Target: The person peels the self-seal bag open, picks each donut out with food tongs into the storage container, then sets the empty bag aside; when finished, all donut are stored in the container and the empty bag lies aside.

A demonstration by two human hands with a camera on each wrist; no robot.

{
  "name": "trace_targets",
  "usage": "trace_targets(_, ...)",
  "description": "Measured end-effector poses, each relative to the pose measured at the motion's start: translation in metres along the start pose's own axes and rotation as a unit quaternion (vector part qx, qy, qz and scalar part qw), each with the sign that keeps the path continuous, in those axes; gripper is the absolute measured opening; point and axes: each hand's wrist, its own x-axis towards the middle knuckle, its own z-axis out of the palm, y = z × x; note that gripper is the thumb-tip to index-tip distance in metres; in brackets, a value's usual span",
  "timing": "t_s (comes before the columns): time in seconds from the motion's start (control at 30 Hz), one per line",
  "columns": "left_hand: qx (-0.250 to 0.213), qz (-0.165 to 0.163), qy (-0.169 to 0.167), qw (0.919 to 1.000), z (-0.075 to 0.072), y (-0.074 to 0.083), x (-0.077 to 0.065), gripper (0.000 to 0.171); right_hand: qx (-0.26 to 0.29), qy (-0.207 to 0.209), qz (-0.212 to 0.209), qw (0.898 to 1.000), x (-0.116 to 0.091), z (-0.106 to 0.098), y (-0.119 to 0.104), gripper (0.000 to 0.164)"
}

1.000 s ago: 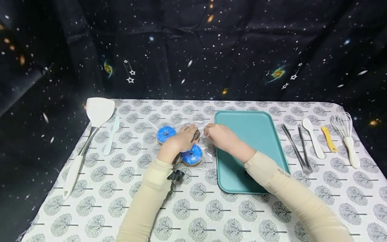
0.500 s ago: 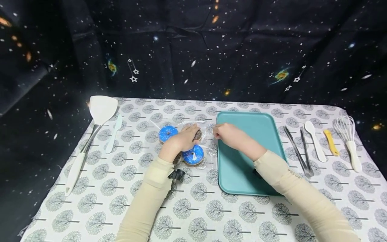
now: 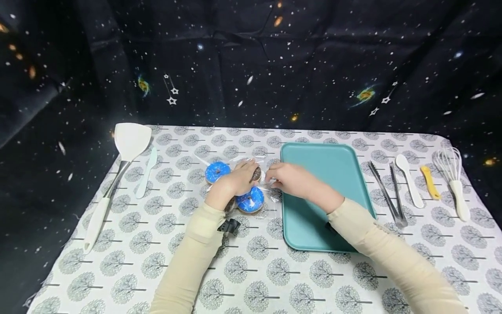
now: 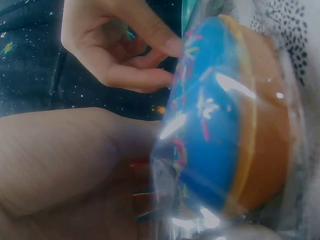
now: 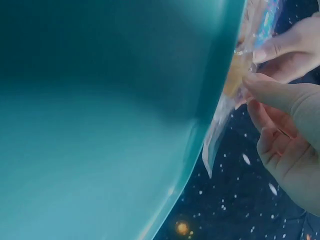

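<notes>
A clear plastic bag lies flat on the cloth with several doughnuts inside. Blue-iced ones with sprinkles show around my left hand. That hand rests over the bag, its fingers across a chocolate doughnut that they partly hide. Close up in the left wrist view, a blue doughnut shows through the shiny plastic. My right hand is at the bag's right end, over the left edge of a teal tray. Its thumb and bent forefinger stand apart, fingertips right at the plastic.
A white spatula and a pale blue knife lie at left. On the right are tongs, a white spoon, a yellow-handled tool and a whisk. A dark starry curtain hangs behind the table.
My right hand moved right, away from the bag's end with fingers closed up, then came back left with thumb and fingers spread. The left hand stays on the bag.
</notes>
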Motion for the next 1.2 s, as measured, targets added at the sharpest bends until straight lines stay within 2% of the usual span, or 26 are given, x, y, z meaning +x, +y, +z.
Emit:
trace_targets(0.13,0.007,0.003,-0.003,1.0,0.0,0.002,0.001,0.061,-0.014,-0.023,0.012,1.0,0.002,0.004,-0.001,0.01)
trace_targets(0.23,0.01,0.005,-0.004,0.9999,0.0,0.002,0.001,0.061,-0.02,-0.023,0.014,0.999,0.002,0.006,0.002,0.009)
trace_targets(0.63,0.0,0.004,0.005,1.0,0.001,0.0,0.004,0.061,-0.056,-0.026,-0.054,0.997,-0.02,0.001,0.014,0.004)
trace_targets(0.73,0.002,0.005,0.007,1.0,0.001,-0.003,0.003,0.061,-0.056,-0.008,-0.067,0.996,-0.023,0.001,0.011,0.005)
trace_targets(0.9,0.005,0.003,0.004,1.0,0.0,-0.005,0.001,0.061,-0.036,0.02,-0.093,0.995,-0.019,0.002,-0.002,0.016)
trace_targets(1.03,0.001,0.009,0.006,0.9999,-0.001,-0.003,0.0,0.061,-0.034,0.007,-0.111,0.993,-0.015,0.006,-0.008,0.01)
trace_targets(1.2,0.002,0.015,0.004,0.9999,-0.002,-0.002,0.001,0.062,-0.038,0.001,-0.105,0.994,-0.015,0.008,-0.01,0.005)
